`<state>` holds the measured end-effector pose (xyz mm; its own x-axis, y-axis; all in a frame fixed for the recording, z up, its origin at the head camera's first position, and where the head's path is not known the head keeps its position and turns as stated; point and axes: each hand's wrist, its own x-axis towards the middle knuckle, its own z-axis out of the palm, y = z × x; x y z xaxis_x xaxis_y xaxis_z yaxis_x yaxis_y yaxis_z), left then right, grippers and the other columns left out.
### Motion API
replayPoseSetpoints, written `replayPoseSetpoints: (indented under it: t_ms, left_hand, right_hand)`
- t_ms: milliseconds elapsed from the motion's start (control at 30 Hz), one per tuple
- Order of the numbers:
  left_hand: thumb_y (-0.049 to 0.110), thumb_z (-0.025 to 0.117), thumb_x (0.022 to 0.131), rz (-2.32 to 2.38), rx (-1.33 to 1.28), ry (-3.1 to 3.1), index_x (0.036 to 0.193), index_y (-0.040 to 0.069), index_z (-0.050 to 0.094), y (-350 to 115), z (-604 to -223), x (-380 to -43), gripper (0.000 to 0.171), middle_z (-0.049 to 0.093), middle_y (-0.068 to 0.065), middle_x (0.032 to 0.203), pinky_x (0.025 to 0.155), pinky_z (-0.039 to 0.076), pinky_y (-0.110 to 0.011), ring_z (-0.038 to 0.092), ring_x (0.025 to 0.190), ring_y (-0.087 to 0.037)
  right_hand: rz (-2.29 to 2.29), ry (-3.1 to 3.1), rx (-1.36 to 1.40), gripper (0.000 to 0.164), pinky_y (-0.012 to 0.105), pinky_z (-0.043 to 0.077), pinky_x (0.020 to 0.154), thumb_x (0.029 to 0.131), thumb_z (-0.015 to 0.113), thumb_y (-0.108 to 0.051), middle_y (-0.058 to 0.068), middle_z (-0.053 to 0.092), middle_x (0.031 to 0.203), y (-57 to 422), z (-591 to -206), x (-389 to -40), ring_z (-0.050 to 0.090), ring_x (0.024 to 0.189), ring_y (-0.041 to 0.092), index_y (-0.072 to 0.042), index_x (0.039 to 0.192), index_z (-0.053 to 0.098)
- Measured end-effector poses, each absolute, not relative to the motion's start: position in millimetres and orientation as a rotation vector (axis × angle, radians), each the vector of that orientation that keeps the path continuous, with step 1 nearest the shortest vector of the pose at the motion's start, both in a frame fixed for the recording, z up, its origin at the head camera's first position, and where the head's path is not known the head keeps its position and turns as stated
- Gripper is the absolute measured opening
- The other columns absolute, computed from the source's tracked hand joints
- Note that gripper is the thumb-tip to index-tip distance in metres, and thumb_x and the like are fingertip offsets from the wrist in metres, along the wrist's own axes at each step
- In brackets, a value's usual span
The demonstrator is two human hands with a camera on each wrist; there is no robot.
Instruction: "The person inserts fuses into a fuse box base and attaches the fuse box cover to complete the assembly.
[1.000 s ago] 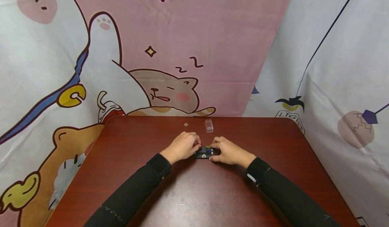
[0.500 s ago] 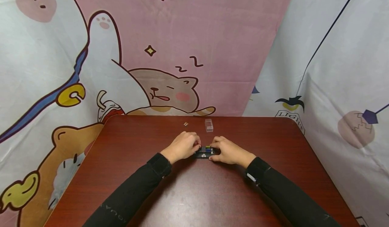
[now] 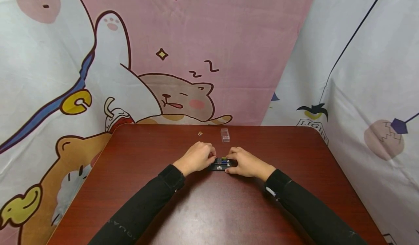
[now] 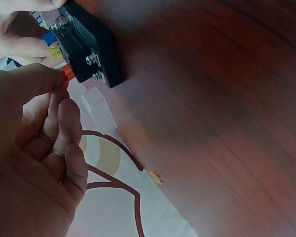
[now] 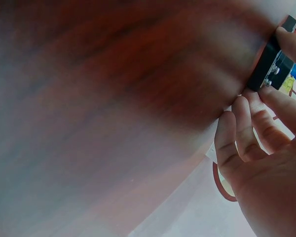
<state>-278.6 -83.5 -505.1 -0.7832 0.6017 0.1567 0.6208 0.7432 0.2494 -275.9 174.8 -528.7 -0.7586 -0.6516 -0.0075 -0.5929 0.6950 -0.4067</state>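
Note:
A black block-shaped device [image 3: 220, 168] with metal screws lies on the table between both hands. In the left wrist view, red [image 4: 68, 73], yellow [image 4: 55, 51] and blue [image 4: 49, 38] parts stick out along one side of it. My left hand [image 3: 196, 158] pinches the red part between thumb and forefinger at the end of the device; its other fingers curl inward. From the other end, my right hand [image 3: 247, 164] grips the black base, thumb on the near side and fingers on the far side. The left fingertips hide part of the red piece.
Behind the device stands a small clear plastic box [image 3: 225, 135]. A few tiny tan pieces [image 3: 200, 133] lie to its left, near the back edge of the brown table [image 3: 157, 135]. A patterned cloth [image 3: 248, 55] hangs behind the table.

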Motion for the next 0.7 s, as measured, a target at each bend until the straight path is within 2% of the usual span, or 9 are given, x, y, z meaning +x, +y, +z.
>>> replayPoseSetpoints:
  t_ms: [233,467,700]
  left_hand:
    - [0.024,0.080,0.102,-0.424,-1.034,-2.842,0.096,0.018,0.083,-81.7,-501.2,-280.0,0.009,0.077,0.003,0.093,0.087,0.055,-0.038,0.069,0.081,-0.013]
    - [0.021,0.081,0.101,-0.456,-1.030,-2.860,0.096,0.015,0.084,-78.8,-499.8,-277.5,0.008,0.078,0.001,0.093,0.074,0.054,-0.031,0.067,0.079,-0.013]
    - [0.022,0.080,0.103,-0.467,-1.021,-2.885,0.096,0.016,0.083,-80.4,-500.2,-276.8,0.010,0.077,0.003,0.093,0.076,0.054,-0.031,0.066,0.079,-0.011]
  right_hand:
    - [-0.565,2.753,-1.003,0.046,0.039,0.055,0.097,0.095,0.088,-0.041,-0.005,0.067,0.117,175.1,-526.8,-276.5,0.059,0.111,0.014,-0.014,0.131,0.080]
    - [-0.572,2.751,-1.000,0.045,0.037,0.054,0.096,0.095,0.088,-0.042,-0.007,0.065,0.116,176.5,-529.2,-277.6,0.058,0.110,0.012,-0.016,0.130,0.080]
    - [-0.571,2.751,-1.003,0.046,0.036,0.055,0.097,0.095,0.088,-0.043,-0.007,0.066,0.118,175.7,-531.4,-277.2,0.058,0.111,0.011,-0.016,0.131,0.080]
